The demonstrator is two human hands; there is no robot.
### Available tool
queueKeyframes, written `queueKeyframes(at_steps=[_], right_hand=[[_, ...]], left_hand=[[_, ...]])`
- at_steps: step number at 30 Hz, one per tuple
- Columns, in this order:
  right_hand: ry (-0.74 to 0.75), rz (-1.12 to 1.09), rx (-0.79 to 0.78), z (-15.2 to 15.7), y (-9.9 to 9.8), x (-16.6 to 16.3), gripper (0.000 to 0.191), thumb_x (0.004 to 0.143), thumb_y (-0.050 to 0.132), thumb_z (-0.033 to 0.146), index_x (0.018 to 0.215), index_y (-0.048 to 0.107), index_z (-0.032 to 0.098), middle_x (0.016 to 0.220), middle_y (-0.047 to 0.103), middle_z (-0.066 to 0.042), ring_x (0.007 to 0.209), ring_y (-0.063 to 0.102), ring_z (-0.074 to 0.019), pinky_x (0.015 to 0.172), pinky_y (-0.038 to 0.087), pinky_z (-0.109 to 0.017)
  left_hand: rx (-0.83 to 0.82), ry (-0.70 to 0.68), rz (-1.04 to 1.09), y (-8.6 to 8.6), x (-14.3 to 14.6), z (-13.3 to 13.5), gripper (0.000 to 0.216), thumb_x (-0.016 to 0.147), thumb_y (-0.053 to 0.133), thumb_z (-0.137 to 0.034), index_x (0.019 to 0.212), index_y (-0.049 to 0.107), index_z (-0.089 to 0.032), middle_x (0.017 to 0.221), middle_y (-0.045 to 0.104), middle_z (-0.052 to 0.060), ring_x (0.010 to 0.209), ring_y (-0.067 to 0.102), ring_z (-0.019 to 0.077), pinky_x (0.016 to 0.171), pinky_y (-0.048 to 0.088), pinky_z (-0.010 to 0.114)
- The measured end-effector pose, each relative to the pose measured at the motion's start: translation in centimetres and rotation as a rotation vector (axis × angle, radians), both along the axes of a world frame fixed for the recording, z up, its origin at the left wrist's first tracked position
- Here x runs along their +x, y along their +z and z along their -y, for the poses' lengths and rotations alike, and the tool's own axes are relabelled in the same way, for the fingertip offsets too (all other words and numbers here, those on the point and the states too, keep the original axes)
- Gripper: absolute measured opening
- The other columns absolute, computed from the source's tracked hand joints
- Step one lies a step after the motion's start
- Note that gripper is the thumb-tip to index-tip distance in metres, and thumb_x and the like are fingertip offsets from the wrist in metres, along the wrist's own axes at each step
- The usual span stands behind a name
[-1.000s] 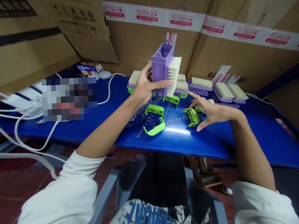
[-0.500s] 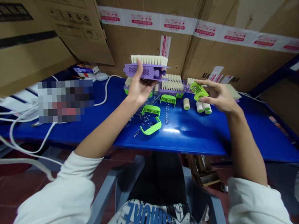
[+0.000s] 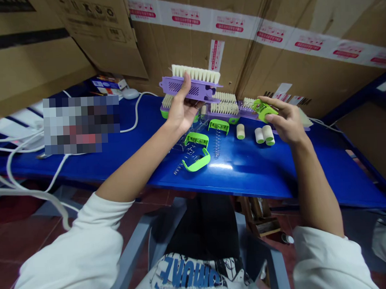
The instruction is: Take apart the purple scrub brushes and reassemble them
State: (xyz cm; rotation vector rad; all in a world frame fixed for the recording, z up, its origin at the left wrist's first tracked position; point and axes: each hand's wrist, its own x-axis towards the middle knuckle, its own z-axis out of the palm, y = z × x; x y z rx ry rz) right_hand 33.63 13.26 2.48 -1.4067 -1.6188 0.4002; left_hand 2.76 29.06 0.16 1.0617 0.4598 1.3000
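Up in the clasping left hand [image 3: 182,113], hold that purple, white-bristled plastic brush [image 3: 198,89] steady, right hand [image 3: 289,122] pinching a green plastic cap [image 3: 265,111].

On the far cardboard [image 3: 176,51], right of centre, stand the black capitals "MA"; further letters beyond the white strips are unclear. The left carton flap [image 3: 112,50] bears a row of handling signs, including recycling arrows. Red print on the white tape [image 3: 250,26] and blue lettering on the garment [image 3: 192,270] cannot be read surely.
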Motion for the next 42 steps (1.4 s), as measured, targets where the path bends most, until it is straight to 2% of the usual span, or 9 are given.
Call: queueKeyframes(at_steps=[3, 6, 11, 15, 21, 24, 29, 36, 42], right_hand=[[-0.007, 0.022, 0.010, -0.1, -0.3, 0.4, 0.077, 0.090, 0.082, 0.071, 0.158, 0.077, 0.036, 0.158, 0.081, -0.008, 0.150, 0.076, -0.0444, 0.125, 0.064, -0.067], [0.002, 0.026, 0.049, -0.5, -0.8, 1.2, 0.076, 0.091, 0.081, 0.075, 0.157, 0.078, 0.038, 0.153, 0.083, -0.008, 0.142, 0.080, -0.0427, 0.118, 0.069, -0.065], [0.043, -0.063, 0.119, -1.3, -1.7, 2.5, 0.074, 0.084, 0.094, 0.075, 0.147, 0.084, 0.037, 0.142, 0.087, -0.008, 0.134, 0.084, -0.0414, 0.113, 0.073, -0.062], [0.053, -0.059, 0.130, -1.6, -2.0, 2.1, 0.071, 0.086, 0.093, 0.076, 0.147, 0.085, 0.039, 0.143, 0.087, -0.008, 0.136, 0.083, -0.0426, 0.115, 0.071, -0.066], [0.047, -0.021, 0.119, -1.5, -1.9, 0.5, 0.076, 0.081, 0.097, 0.079, 0.143, 0.088, 0.036, 0.149, 0.084, -0.008, 0.142, 0.079, -0.0415, 0.125, 0.065, -0.062], [0.051, -0.019, 0.112, -1.4, -1.8, 0.1, 0.080, 0.078, 0.097, 0.084, 0.141, 0.089, 0.035, 0.150, 0.084, -0.008, 0.144, 0.077, -0.0406, 0.128, 0.063, -0.060], [0.076, -0.021, 0.091, -1.4, -1.8, -0.1, 0.078, 0.080, 0.098, 0.078, 0.144, 0.088, 0.033, 0.148, 0.084, -0.010, 0.140, 0.078, -0.0397, 0.125, 0.064, -0.060], [0.100, -0.085, 0.037, -1.6, -2.2, -0.4, 0.074, 0.080, 0.100, 0.074, 0.141, 0.090, 0.034, 0.146, 0.084, -0.009, 0.137, 0.080, -0.0382, 0.123, 0.066, -0.058], [0.104, -0.095, 0.055, -1.3, -1.9, -1.4, 0.074, 0.083, 0.099, 0.074, 0.143, 0.088, 0.032, 0.146, 0.085, -0.010, 0.138, 0.079, -0.0394, 0.126, 0.064, -0.061]], left_hand=[[0.002, 0.029, -0.021, 0.1, 0.0, -0.1, 0.061, 0.111, 0.073, -0.070, 0.140, 0.072, -0.016, 0.153, 0.080, 0.012, 0.171, 0.058, 0.0386, 0.131, 0.063, 0.046], [-0.060, 0.029, 0.084, 0.3, 0.3, 0.1, 0.054, 0.107, 0.083, -0.064, 0.136, 0.075, -0.019, 0.148, 0.083, 0.012, 0.167, 0.063, 0.0354, 0.130, 0.063, 0.041], [-0.208, 0.001, 0.318, 1.1, 0.6, 1.1, 0.023, 0.104, 0.092, -0.034, 0.116, 0.077, -0.020, 0.128, 0.089, 0.009, 0.157, 0.072, 0.0294, 0.125, 0.064, 0.033], [-0.215, -0.038, 0.349, 1.3, 0.6, 1.7, 0.019, 0.097, 0.095, -0.019, 0.106, 0.078, -0.022, 0.114, 0.090, 0.006, 0.151, 0.075, 0.0283, 0.117, 0.065, 0.030], [-0.232, -0.087, 0.337, 0.8, 0.8, 1.8, 0.023, 0.096, 0.099, -0.029, 0.105, 0.079, -0.025, 0.114, 0.091, 0.004, 0.144, 0.079, 0.0267, 0.115, 0.066, 0.030], [-0.205, -0.084, 0.356, 0.8, 0.8, 1.9, 0.020, 0.098, 0.095, -0.024, 0.108, 0.077, -0.023, 0.109, 0.091, 0.005, 0.140, 0.081, 0.0266, 0.113, 0.067, 0.030], [-0.233, -0.088, 0.368, 0.8, 0.6, 1.7, 0.024, 0.099, 0.096, -0.035, 0.112, 0.078, -0.025, 0.118, 0.091, 0.007, 0.155, 0.073, 0.0307, 0.121, 0.065, 0.035], [-0.253, -0.063, 0.366, 0.5, 0.8, 1.3, 0.026, 0.107, 0.089, -0.040, 0.121, 0.079, -0.021, 0.113, 0.087, 0.005, 0.153, 0.072, 0.0297, 0.121, 0.063, 0.037], [-0.168, -0.080, 0.273, -0.3, 1.3, 1.6, 0.052, 0.082, 0.111, -0.048, 0.114, 0.077, -0.025, 0.124, 0.088, 0.008, 0.151, 0.073, 0.0333, 0.118, 0.065, 0.037]])
